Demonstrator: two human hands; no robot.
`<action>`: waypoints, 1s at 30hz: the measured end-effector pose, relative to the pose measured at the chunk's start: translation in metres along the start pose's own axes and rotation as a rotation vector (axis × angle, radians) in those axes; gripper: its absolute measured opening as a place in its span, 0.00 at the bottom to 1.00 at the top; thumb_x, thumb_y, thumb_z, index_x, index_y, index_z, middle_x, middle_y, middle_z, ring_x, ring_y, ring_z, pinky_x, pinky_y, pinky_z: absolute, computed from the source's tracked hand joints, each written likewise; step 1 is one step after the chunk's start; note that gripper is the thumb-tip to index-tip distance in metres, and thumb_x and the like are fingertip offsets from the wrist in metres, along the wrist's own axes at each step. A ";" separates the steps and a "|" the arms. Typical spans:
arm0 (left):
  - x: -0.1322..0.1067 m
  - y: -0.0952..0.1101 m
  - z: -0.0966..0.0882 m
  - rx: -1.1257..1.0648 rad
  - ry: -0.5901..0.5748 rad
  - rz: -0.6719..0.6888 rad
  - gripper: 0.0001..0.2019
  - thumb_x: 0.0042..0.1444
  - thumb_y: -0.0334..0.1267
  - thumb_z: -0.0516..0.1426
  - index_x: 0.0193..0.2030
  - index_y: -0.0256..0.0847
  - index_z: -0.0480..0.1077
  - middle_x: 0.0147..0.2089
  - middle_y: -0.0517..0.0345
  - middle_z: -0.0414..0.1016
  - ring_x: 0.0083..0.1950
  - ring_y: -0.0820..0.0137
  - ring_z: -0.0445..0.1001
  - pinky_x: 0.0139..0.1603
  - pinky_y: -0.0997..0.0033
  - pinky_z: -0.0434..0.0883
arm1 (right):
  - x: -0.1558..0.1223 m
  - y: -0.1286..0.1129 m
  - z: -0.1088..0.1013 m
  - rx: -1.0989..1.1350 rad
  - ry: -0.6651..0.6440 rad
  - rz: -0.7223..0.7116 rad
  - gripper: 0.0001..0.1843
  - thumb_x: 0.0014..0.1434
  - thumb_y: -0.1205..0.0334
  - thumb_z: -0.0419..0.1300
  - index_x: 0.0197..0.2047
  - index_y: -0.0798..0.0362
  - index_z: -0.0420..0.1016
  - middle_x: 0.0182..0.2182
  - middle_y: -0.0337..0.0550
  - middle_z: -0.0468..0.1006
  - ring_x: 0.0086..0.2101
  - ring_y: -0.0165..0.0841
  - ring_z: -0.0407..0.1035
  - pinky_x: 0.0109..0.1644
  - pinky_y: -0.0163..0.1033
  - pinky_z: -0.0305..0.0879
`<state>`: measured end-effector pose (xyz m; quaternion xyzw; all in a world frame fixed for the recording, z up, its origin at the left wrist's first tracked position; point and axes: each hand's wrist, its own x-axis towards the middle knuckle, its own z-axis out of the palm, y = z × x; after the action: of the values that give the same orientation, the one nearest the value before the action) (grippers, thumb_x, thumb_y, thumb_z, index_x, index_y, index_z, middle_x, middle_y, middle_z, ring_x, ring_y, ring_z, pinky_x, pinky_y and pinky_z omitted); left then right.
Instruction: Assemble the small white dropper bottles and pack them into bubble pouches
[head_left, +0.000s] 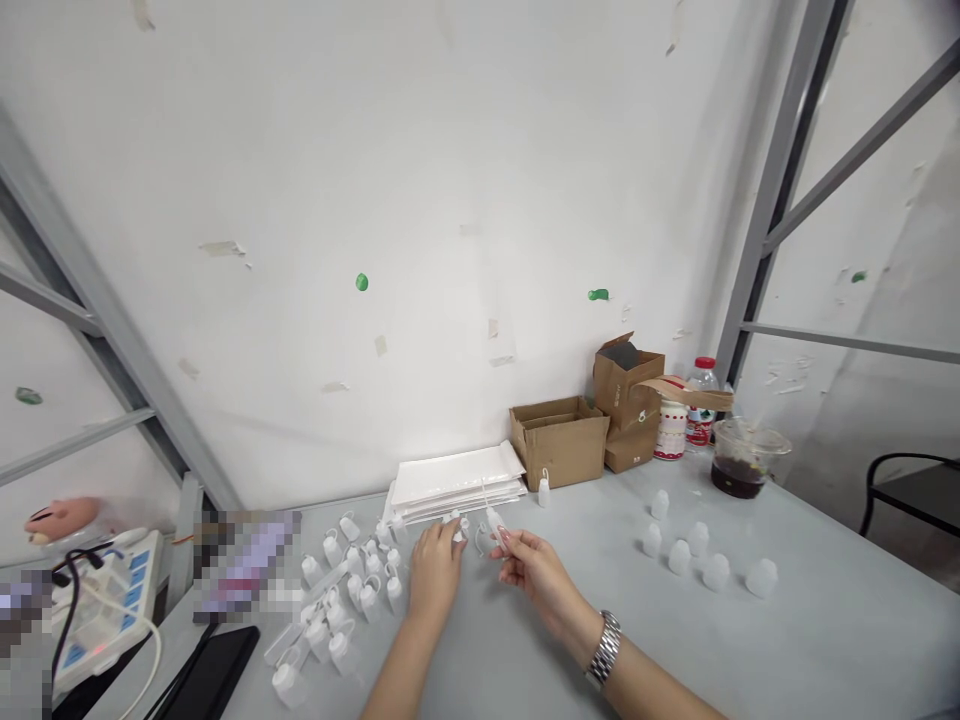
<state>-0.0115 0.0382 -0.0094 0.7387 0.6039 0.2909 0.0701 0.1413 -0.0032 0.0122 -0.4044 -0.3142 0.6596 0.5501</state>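
Note:
My right hand (531, 568) pinches a small white nozzle cap (494, 520) between thumb and fingers; its thin spout points up and away. A thin loop strap (481, 540) shows beside it, between my hands. Just to the left, my left hand (436, 562) lies low over the table with its fingers bent round small white pieces (459, 522). What these fingertips grip is mostly hidden. Left of that hand stand several small white squeeze bottles (368, 601) with looped caps. One more capped bottle (544, 490) stands alone in front of the open cardboard box (566, 450).
Several white bottles without caps (716, 572) stand on the right. A stack of white envelopes (459, 475) lies by the wall. Behind are a brown box (628, 405), a red-capped bottle (702, 400) and a dark drink bowl (739, 475). A power strip (124, 605) and black phone (214, 672) lie left.

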 end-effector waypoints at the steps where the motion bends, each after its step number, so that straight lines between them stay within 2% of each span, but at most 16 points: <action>1: 0.000 0.000 0.001 -0.072 0.012 0.009 0.17 0.53 0.32 0.48 0.49 0.40 0.67 0.40 0.51 0.71 0.44 0.64 0.69 0.46 0.63 0.64 | 0.000 0.000 0.000 -0.013 0.005 0.003 0.18 0.42 0.51 0.65 0.28 0.58 0.69 0.24 0.42 0.76 0.18 0.24 0.65 0.28 0.33 0.58; 5: 0.001 0.000 0.005 -0.355 0.078 0.024 0.20 0.51 0.30 0.49 0.51 0.44 0.65 0.40 0.54 0.69 0.42 0.67 0.69 0.45 0.65 0.66 | 0.001 0.002 -0.001 -0.061 0.016 0.006 0.18 0.43 0.50 0.65 0.27 0.57 0.68 0.25 0.43 0.77 0.17 0.24 0.65 0.28 0.33 0.59; 8: 0.005 -0.001 0.005 -0.505 0.135 -0.059 0.18 0.47 0.28 0.52 0.45 0.44 0.70 0.39 0.54 0.71 0.43 0.65 0.69 0.47 0.63 0.65 | -0.001 0.003 0.000 -0.086 0.021 -0.006 0.20 0.41 0.48 0.66 0.27 0.57 0.67 0.25 0.44 0.78 0.17 0.25 0.65 0.27 0.34 0.59; 10: 0.007 0.000 0.003 -0.654 0.152 -0.172 0.14 0.46 0.27 0.54 0.39 0.43 0.73 0.39 0.53 0.73 0.44 0.64 0.70 0.49 0.63 0.64 | -0.002 0.003 0.001 -0.106 0.020 -0.022 0.22 0.40 0.47 0.65 0.28 0.56 0.66 0.26 0.43 0.78 0.18 0.25 0.66 0.27 0.34 0.60; 12: 0.008 0.003 0.000 -0.907 0.127 -0.321 0.10 0.45 0.27 0.56 0.35 0.41 0.74 0.39 0.52 0.75 0.44 0.65 0.71 0.49 0.64 0.65 | -0.002 0.003 0.002 -0.135 0.012 -0.047 0.24 0.39 0.45 0.65 0.29 0.55 0.64 0.25 0.41 0.77 0.18 0.26 0.66 0.28 0.34 0.61; 16: 0.006 0.016 -0.004 -1.531 -0.001 -0.602 0.07 0.46 0.25 0.57 0.32 0.37 0.74 0.38 0.52 0.77 0.40 0.70 0.74 0.45 0.71 0.67 | 0.000 0.008 0.006 -0.216 -0.036 -0.101 0.26 0.35 0.43 0.66 0.28 0.53 0.61 0.22 0.36 0.74 0.17 0.27 0.66 0.26 0.35 0.61; 18: 0.003 0.023 -0.004 -1.694 -0.055 -0.663 0.05 0.46 0.25 0.57 0.31 0.35 0.73 0.34 0.51 0.78 0.37 0.71 0.75 0.41 0.73 0.69 | 0.002 0.013 0.007 -0.257 -0.048 -0.141 0.25 0.34 0.44 0.66 0.26 0.52 0.60 0.20 0.33 0.71 0.18 0.27 0.66 0.25 0.34 0.60; 23: -0.005 0.033 -0.002 -1.781 -0.135 -0.683 0.05 0.46 0.29 0.59 0.33 0.35 0.71 0.33 0.52 0.77 0.34 0.69 0.75 0.28 0.74 0.70 | 0.006 0.024 0.003 -0.379 -0.012 -0.254 0.19 0.42 0.50 0.64 0.26 0.51 0.58 0.19 0.31 0.66 0.19 0.27 0.62 0.23 0.33 0.58; 27: -0.005 0.033 -0.003 -1.764 -0.095 -0.737 0.06 0.46 0.29 0.60 0.33 0.37 0.71 0.33 0.54 0.77 0.32 0.72 0.74 0.29 0.75 0.69 | 0.004 0.026 -0.002 -0.589 0.051 -0.375 0.10 0.50 0.57 0.58 0.30 0.51 0.60 0.23 0.35 0.68 0.24 0.29 0.62 0.28 0.34 0.58; 30: -0.005 0.032 -0.005 -1.751 -0.076 -0.737 0.06 0.44 0.29 0.61 0.33 0.37 0.72 0.33 0.55 0.76 0.33 0.73 0.74 0.31 0.75 0.69 | 0.002 0.026 -0.004 -0.708 0.067 -0.426 0.06 0.52 0.59 0.55 0.31 0.51 0.61 0.25 0.37 0.70 0.26 0.30 0.63 0.30 0.34 0.57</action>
<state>0.0130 0.0236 0.0077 0.1955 0.3636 0.5756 0.7059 0.1322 -0.0061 -0.0118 -0.5158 -0.5802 0.3688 0.5111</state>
